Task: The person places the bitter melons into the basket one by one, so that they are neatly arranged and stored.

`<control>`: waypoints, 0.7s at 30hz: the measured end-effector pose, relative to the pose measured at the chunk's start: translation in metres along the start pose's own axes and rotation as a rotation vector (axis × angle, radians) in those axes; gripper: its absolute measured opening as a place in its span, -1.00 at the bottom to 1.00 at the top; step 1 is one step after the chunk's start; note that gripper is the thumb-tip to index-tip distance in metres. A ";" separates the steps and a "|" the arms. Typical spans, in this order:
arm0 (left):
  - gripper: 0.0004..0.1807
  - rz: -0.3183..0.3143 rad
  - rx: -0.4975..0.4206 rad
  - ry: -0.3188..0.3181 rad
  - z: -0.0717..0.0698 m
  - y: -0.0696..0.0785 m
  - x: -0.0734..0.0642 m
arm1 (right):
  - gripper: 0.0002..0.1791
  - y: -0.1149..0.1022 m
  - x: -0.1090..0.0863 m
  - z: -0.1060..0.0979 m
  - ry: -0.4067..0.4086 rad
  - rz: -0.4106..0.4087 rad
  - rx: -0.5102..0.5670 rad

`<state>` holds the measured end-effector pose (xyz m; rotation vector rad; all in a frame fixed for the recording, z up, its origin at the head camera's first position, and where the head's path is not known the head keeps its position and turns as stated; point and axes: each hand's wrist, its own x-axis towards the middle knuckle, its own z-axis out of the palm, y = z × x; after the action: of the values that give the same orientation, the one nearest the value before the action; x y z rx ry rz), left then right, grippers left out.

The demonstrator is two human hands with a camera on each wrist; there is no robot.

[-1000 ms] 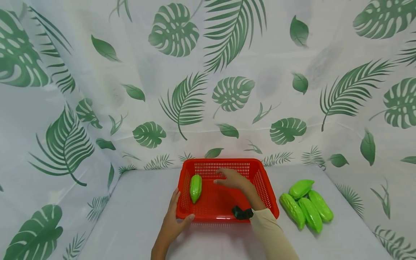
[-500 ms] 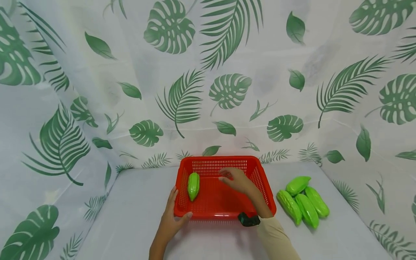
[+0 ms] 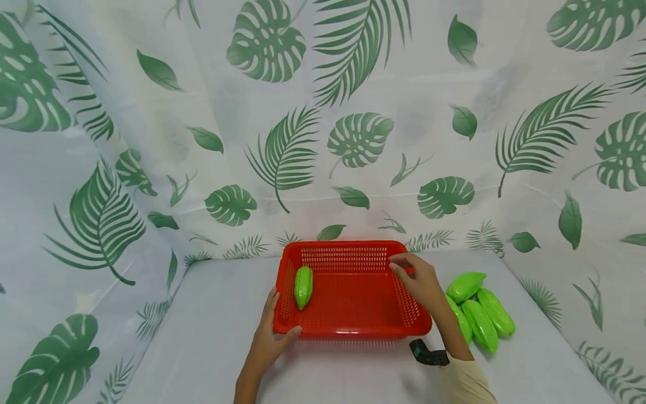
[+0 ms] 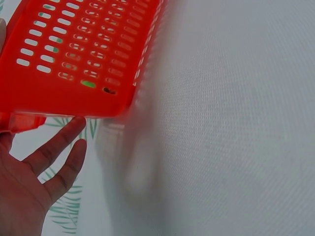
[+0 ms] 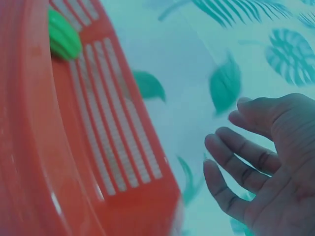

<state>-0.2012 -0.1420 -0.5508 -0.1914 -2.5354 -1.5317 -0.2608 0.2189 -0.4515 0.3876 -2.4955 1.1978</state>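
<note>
A glossy green ribbed bitter gourd lies at the left inside a red plastic basket. My left hand is at the basket's front left corner, with fingers along the left side and the thumb at the front rim. In the left wrist view, straight fingers touch or nearly touch the red wall. My right hand hovers over the basket's right rim, fingers loosely bent and holding nothing. Several more bitter gourds lie in a cluster right of the basket, one partly hidden behind the right forearm.
The basket stands on a white-covered table near the back wall. A white curtain printed with green leaves surrounds the table at the back and sides. A dark wrist device is strapped to the right wrist.
My right hand has moved rightward from above the basket's inside to its right rim, toward the clustered gourds. The left hand and the gourd in the basket have stayed in place.
</note>
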 end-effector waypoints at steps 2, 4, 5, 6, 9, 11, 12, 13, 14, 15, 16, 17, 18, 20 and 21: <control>0.03 0.003 0.001 -0.002 0.000 0.000 0.000 | -0.70 0.005 -0.008 -0.012 0.054 0.038 -0.010; 0.04 0.003 0.000 -0.003 0.000 0.001 -0.001 | -0.68 0.011 -0.016 -0.024 0.113 0.089 -0.019; 0.05 0.000 -0.001 -0.004 0.000 0.001 -0.001 | -0.67 0.014 -0.021 -0.030 0.140 0.125 -0.019; 0.06 -0.003 0.002 -0.006 0.000 0.001 -0.001 | -0.66 0.018 -0.025 -0.035 0.167 0.161 -0.021; 0.07 -0.010 0.010 -0.005 0.000 0.001 0.000 | -0.66 0.032 -0.038 -0.051 0.280 0.248 -0.035; 0.08 -0.016 0.016 -0.004 0.000 0.001 0.000 | -0.66 0.043 -0.048 -0.060 0.373 0.304 -0.042; 0.08 -0.017 0.019 -0.003 -0.001 0.001 0.000 | -0.66 0.048 -0.053 -0.064 0.421 0.328 -0.047; 0.08 -0.016 0.020 -0.002 -0.001 0.001 0.000 | -0.66 0.054 -0.058 -0.068 0.465 0.351 -0.053; 0.08 -0.016 0.022 -0.001 -0.001 0.001 0.000 | -0.66 0.059 -0.063 -0.071 0.509 0.375 -0.060; 0.08 -0.016 0.021 0.000 -0.001 0.001 0.000 | -0.66 0.064 -0.068 -0.075 0.552 0.395 -0.058; 0.08 -0.013 0.019 0.000 -0.001 0.002 -0.001 | -0.65 0.069 -0.073 -0.078 0.587 0.419 -0.067; 0.08 -0.013 0.020 0.001 -0.001 0.002 -0.001 | -0.64 0.074 -0.078 -0.081 0.617 0.440 -0.074; 0.08 -0.009 0.019 0.000 -0.001 0.002 -0.001 | -0.64 0.079 -0.083 -0.083 0.641 0.470 -0.078; 0.07 -0.007 0.015 -0.002 -0.001 0.001 -0.001 | -0.62 0.089 -0.094 -0.089 0.680 0.530 -0.095; 0.07 -0.006 0.014 -0.003 -0.001 0.001 -0.001 | -0.61 0.094 -0.099 -0.091 0.689 0.553 -0.092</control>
<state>-0.2002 -0.1421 -0.5498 -0.1853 -2.5505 -1.5170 -0.1899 0.3572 -0.5048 -0.6770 -2.0601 1.1277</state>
